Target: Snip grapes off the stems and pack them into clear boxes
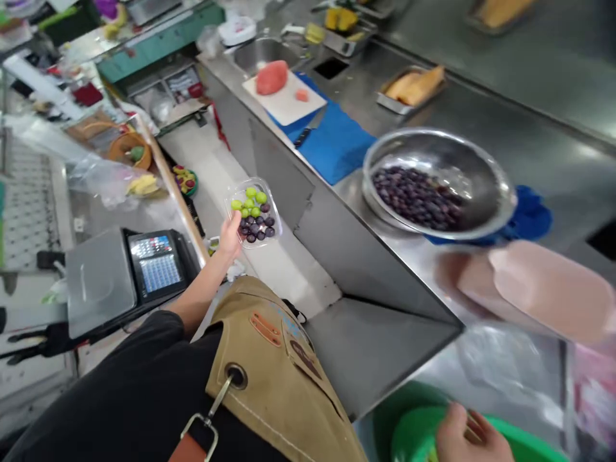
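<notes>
My left hand (231, 236) grips a clear plastic tray (276, 215) by its near left side, the thumb over the rim. Green grapes (249, 203) fill the tray's far half and dark grapes (257, 228) the near half. At the lower right, my right hand (474, 436) is over a green basin (517, 431), its fingers curled together. Whatever is between those fingers is hidden. A little green shows inside the basin beside the hand.
A steel bowl (500, 212) of dark grapes stands on the steel counter. Beyond it lie a blue cloth (344, 144), a knife (308, 130) and a white cutting board (287, 114) with red fruit. A pink container (553, 289) sits nearer. A scale (101, 282) is at left.
</notes>
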A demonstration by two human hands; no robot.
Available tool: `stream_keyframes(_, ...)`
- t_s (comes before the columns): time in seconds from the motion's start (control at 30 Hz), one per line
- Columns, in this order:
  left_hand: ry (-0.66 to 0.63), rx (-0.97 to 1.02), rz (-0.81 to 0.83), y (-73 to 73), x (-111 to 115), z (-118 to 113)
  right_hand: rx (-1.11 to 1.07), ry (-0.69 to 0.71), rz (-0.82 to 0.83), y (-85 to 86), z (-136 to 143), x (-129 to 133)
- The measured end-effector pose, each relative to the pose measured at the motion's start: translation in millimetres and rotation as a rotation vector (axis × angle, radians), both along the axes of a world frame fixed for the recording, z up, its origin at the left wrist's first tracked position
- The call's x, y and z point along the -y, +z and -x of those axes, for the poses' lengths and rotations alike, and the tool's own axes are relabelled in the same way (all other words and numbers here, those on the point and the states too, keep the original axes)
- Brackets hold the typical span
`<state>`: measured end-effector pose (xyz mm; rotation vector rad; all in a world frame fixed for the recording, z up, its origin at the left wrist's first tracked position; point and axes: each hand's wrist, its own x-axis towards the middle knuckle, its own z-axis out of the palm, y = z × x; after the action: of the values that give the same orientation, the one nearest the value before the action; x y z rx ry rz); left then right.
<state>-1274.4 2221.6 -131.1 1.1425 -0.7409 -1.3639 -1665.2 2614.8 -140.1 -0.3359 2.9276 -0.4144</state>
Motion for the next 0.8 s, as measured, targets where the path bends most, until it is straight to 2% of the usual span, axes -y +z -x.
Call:
stream_keyframes(0.1,0.3,0.155,0.052,-16.0,1.6,-103.1,0.09,0.362,0.098,13.5,-41.1,119.2)
stream_keyframes(0.2,0.598,0.358,0.014,-35.3,-17.2,-204.9,0.193,0.77,0.129,11.0,-97.3,229.5)
stream_keyframes(0.3,0.837,0.544,-0.102,-54.5,-51.9,-290.5,0.292,1.126,0.101,5.8,-162.9,314.2)
stream_keyframes(0.37,0.951,0.618,-0.232,-65.8,-77.4,-333.7,0.337,1.315,0.059,5.1,-207.1,356.0)
stream_keyframes(0.43,1.016,0.65,-0.38,-75.9,-100.9,-365.1,0.371,1.464,0.024,6.2,-249.0,388.0)
stream_keyframes(0.53,1.074,0.672,-0.582,-88.8,-129.9,-393.0,0.426,1.647,-0.031,7.6,-304.5,421.7)
stream_keyframes(0.63,1.134,0.661,-0.696,-98.6,-152.4,-405.5,0.469,1.797,-0.078,6.0,-349.0,442.5)
stream_keyframes(0.73,1.086,0.744,-0.815,-104.3,-169.9,-411.4,0.503,1.898,-0.124,2.1,-379.5,454.7)
stream_keyframes(0.8,1.048,0.789,-0.9,-106.0,-178.6,-413.7,0.519,1.94,-0.163,-1.3,-390.2,460.7)
